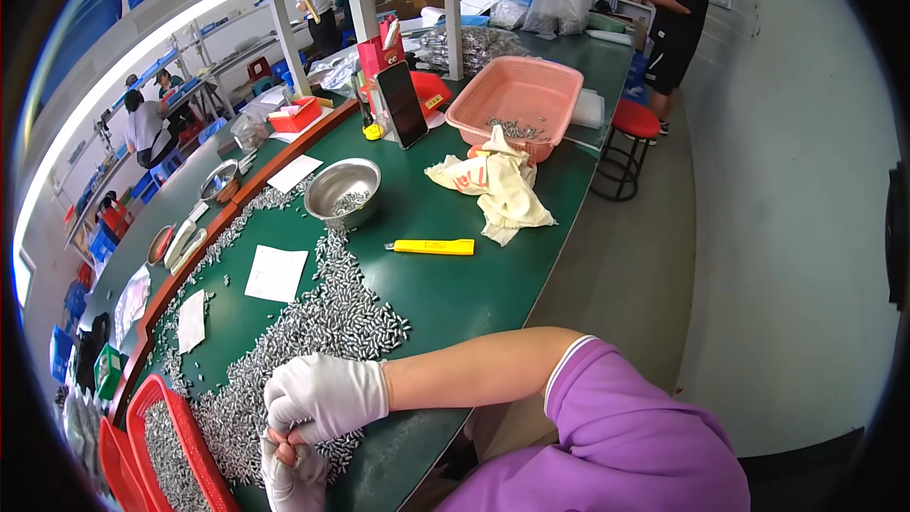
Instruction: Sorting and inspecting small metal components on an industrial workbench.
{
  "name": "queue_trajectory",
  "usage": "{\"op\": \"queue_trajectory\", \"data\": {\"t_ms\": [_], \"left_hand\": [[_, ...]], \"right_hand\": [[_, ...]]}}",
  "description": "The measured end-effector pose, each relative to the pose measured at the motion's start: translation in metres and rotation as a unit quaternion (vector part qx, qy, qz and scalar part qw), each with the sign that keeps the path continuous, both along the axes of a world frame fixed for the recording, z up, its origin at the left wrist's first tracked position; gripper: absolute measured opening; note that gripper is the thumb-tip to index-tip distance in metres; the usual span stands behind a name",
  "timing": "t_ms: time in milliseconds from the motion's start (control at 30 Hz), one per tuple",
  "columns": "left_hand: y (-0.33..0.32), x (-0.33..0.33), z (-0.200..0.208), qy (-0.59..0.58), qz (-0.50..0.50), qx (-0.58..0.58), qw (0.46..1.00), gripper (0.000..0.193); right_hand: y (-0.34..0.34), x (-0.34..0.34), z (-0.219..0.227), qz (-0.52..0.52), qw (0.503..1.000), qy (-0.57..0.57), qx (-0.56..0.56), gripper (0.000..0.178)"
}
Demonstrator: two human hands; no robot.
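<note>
Gloved right hand [327, 396] and left hand [294, 484] meet, lower left; their grip cannot be told. Metal pieces [327, 322] lie around.

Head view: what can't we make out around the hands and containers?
All in the head view:
Anything between right hand and left hand: hidden by their fingers.
Left forearm: cut off by the bottom edge.
Red basket: near end cut off likewise.
Metal bowl: floor partly covered by metal pieces.

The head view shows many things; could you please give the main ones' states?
Left hand, gloved, fingers curled
Right hand, gloved, fingers curled
Metal pieces, loosely heaped
Steel bowl, partly filled
Red basket, heavily filled
Pink basket, sparsely filled
Phone, propped, screen dark
Yellow cutter, lying flat
Cream cloth, crumpled
</note>
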State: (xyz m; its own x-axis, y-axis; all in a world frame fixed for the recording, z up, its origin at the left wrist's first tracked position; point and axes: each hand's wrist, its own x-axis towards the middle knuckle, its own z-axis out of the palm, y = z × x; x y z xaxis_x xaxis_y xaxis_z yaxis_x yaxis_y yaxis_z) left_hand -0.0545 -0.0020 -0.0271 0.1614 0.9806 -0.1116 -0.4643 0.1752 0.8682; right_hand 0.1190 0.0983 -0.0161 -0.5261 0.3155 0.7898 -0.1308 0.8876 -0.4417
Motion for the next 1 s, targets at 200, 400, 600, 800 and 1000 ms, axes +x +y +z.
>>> {"op": "queue_trajectory", "data": {"t_ms": [200, 400, 600, 800, 1000], "left_hand": [[-0.010, 0.002, 0.006, 0.025, 0.036, -0.014, 0.999, 0.036], [-0.001, 0.001, -0.004, 0.006, 0.010, -0.015, 1.000, 0.035], [-0.002, 0.001, -0.002, -0.002, 0.016, -0.021, 1.000, 0.035], [-0.001, 0.005, 0.003, 0.003, -0.007, -0.009, 1.000, 0.034], [-0.001, 0.005, 0.004, -0.049, -0.010, -0.021, 0.999, 0.025]], "right_hand": [[-0.002, -0.004, 0.003, 0.018, 1.000, 0.003, 0.004, 0.014], [0.001, 0.003, 0.001, 0.008, 1.000, -0.008, 0.000, 0.016], [0.001, 0.001, 0.002, 0.015, 1.000, 0.010, 0.009, 0.015], [0.002, 0.004, 0.000, 0.006, 1.000, -0.023, -0.014, 0.019], [0.001, 0.004, 0.000, 0.031, 0.997, -0.039, -0.065, 0.020]]}}
